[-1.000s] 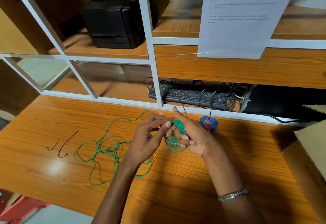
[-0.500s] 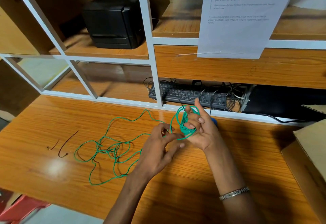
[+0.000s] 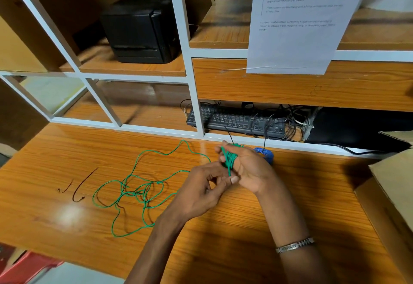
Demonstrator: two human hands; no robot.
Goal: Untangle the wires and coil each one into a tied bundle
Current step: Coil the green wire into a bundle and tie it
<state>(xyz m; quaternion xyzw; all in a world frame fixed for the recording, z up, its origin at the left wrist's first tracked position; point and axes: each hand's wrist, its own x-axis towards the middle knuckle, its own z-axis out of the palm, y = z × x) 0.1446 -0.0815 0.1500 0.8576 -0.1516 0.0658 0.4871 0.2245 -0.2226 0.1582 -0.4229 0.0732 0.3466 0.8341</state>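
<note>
- The right hand (image 3: 250, 167) is reaching in from the lower right, raised just above the wooden bench (image 3: 67, 216); its fingers are standing fairly straight and close together, with turns of the thin green insulated wire (image 3: 143, 192) wrapped around them in a tight bunch; a silver metal bracelet (image 3: 295, 244) is sitting on that wrist.
- The left hand (image 3: 201, 188) is coming in from the bottom centre, touching the right hand at its lower edge; its fingers are curling inward and pinching the green strand just below the wrapped bunch.
- From the hands the green wire is trailing leftward and lying on the bench in loose, overlapping loops; one long arc is running up toward the white shelf frame (image 3: 194, 95); the loops are crossing one another near the middle.
- A small coiled bundle of blue wire (image 3: 267, 155) is resting on the bench just behind the right hand, partly hidden by it.
</note>
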